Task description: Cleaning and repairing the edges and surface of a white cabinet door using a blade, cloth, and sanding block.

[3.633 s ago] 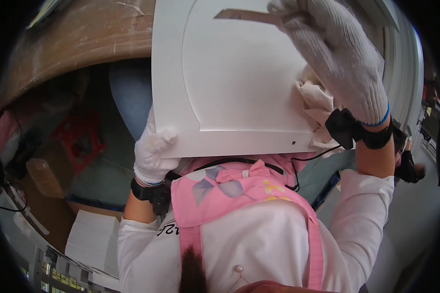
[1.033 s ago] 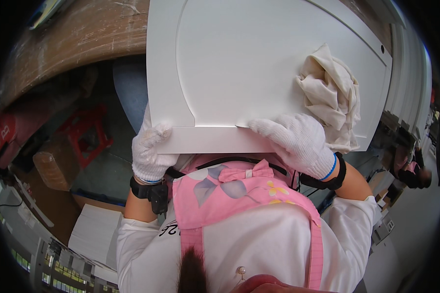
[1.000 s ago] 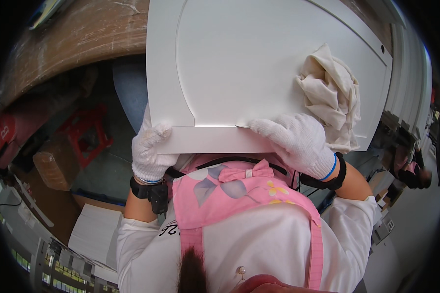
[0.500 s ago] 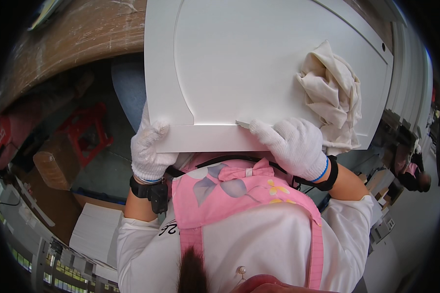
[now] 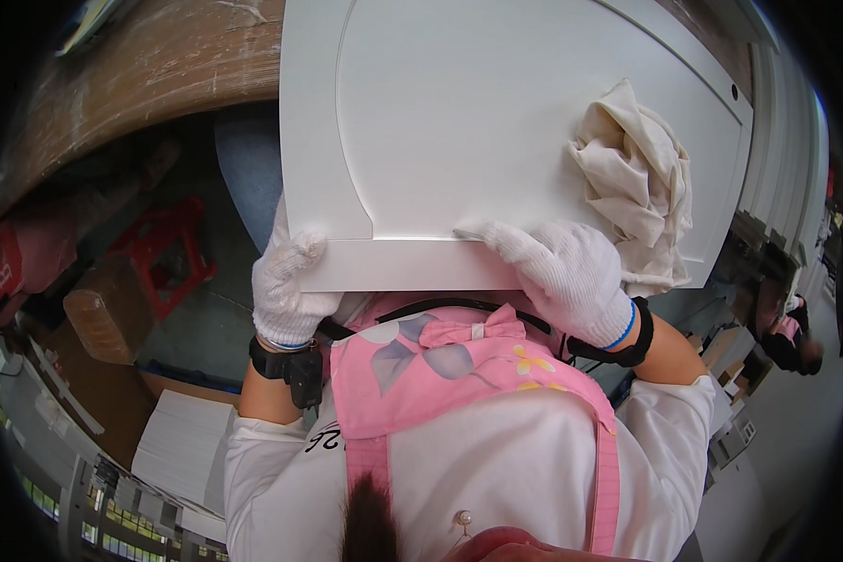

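A white panel with a recessed centre and raised frame lies across in front of me, its near edge close to my apron. My left hand in a white knit glove is closed around the panel's near left corner, thumb on top. My right hand, also gloved, pinches a small thin pale piece; its tip lies along the inner edge of the near frame strip. Most of that piece is hidden by the fingers, so its kind is unclear. Right of it, a crumpled cream cloth rests on the panel.
Below the panel is a brown table with a plastic-wrapped edge. A red stool and a cardboard box stand on the floor at left. White sheets are stacked lower left. Another person is at far right.
My right hand has shifted slightly, and the tip of the thin piece has moved a little along the frame edge. The panel and left hand have moved very slightly right.
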Action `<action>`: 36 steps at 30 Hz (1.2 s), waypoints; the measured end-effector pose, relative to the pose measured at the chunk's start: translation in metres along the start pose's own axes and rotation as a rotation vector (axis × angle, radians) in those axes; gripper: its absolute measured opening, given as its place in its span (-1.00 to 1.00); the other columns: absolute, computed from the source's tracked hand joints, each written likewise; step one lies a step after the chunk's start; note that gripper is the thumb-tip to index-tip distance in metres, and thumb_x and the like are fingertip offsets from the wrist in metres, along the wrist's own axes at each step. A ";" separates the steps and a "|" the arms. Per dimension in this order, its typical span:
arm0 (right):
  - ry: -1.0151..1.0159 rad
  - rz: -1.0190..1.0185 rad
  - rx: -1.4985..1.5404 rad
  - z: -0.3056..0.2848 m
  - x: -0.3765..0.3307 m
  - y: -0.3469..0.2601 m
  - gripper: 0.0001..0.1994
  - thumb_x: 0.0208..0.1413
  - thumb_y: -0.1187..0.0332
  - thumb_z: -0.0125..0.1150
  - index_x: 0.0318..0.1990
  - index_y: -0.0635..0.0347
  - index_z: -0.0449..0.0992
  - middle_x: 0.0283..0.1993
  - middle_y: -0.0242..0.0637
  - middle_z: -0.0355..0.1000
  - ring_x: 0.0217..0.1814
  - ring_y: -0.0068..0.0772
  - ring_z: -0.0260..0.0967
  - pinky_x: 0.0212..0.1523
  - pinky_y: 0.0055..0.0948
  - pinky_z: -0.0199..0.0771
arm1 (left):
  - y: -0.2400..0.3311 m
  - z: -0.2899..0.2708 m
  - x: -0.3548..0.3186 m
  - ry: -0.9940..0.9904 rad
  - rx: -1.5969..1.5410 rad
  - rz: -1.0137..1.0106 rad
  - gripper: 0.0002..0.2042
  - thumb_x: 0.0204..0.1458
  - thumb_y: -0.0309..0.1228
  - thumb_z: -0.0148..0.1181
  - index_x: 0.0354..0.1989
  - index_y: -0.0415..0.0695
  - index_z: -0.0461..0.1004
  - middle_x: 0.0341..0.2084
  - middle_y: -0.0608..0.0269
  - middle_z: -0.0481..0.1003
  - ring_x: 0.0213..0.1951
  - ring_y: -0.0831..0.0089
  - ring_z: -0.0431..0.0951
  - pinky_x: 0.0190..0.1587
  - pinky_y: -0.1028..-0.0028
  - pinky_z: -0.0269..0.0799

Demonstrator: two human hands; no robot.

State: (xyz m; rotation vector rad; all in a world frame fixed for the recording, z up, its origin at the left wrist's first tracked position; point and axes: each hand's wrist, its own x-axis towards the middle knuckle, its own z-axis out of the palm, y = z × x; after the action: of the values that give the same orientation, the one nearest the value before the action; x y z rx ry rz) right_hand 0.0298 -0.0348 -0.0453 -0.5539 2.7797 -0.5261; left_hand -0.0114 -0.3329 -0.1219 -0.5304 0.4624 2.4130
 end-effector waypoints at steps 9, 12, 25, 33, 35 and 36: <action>-0.090 0.048 0.206 -0.011 0.011 0.007 -0.53 0.00 0.42 0.12 0.13 -0.19 0.46 -0.39 -0.34 0.49 -0.46 -0.19 0.44 -0.47 -0.25 0.39 | 0.000 -0.005 0.001 0.011 0.031 0.025 -0.42 0.05 -0.58 0.09 0.32 -0.11 0.18 0.17 0.03 0.35 0.17 0.06 0.43 0.18 0.01 0.40; -0.107 0.060 0.237 -0.013 0.011 0.009 -0.60 0.06 0.40 0.12 0.09 -0.17 0.47 -0.36 -0.33 0.50 -0.43 -0.19 0.45 -0.43 -0.25 0.42 | -0.001 0.000 0.001 0.028 0.045 0.030 -0.42 0.05 -0.58 0.08 0.32 -0.11 0.18 0.17 0.03 0.36 0.17 0.06 0.43 0.18 0.01 0.40; -0.302 0.236 0.553 -0.036 0.031 0.012 -0.71 0.13 0.38 0.08 0.00 -0.03 0.56 -0.16 -0.20 0.56 -0.17 -0.10 0.52 -0.14 -0.30 0.51 | 0.000 -0.003 0.000 -0.034 -0.013 0.001 -0.34 0.02 -0.66 0.05 0.37 -0.07 0.12 0.22 0.04 0.30 0.22 0.07 0.37 0.22 0.01 0.35; -0.225 0.145 0.389 -0.026 0.030 0.011 -0.69 0.13 0.36 0.08 0.03 -0.12 0.53 -0.26 -0.24 0.56 -0.31 -0.15 0.51 -0.29 -0.29 0.50 | -0.001 -0.003 -0.001 -0.001 0.019 0.014 -0.34 0.03 -0.66 0.05 0.38 -0.05 0.12 0.22 0.07 0.31 0.22 0.12 0.37 0.23 0.07 0.35; -0.214 0.135 0.392 -0.025 0.028 0.012 -0.69 0.13 0.37 0.09 0.03 -0.13 0.53 -0.27 -0.23 0.55 -0.32 -0.15 0.51 -0.30 -0.28 0.49 | 0.000 -0.006 -0.001 -0.005 0.012 0.009 -0.34 0.03 -0.66 0.05 0.38 -0.05 0.12 0.22 0.08 0.32 0.22 0.12 0.37 0.23 0.07 0.35; -0.204 0.124 0.395 -0.025 0.028 0.012 -0.69 0.12 0.37 0.09 0.02 -0.14 0.54 -0.28 -0.23 0.55 -0.33 -0.15 0.51 -0.31 -0.27 0.49 | 0.000 -0.007 -0.001 -0.008 0.006 0.006 -0.34 0.03 -0.66 0.05 0.38 -0.05 0.13 0.22 0.08 0.32 0.22 0.12 0.38 0.23 0.07 0.35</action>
State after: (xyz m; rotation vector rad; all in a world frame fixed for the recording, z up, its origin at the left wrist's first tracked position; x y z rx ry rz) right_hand -0.0071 -0.0284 -0.0327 -0.3229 2.4089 -0.9056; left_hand -0.0090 -0.3361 -0.1271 -0.5175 0.4685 2.4184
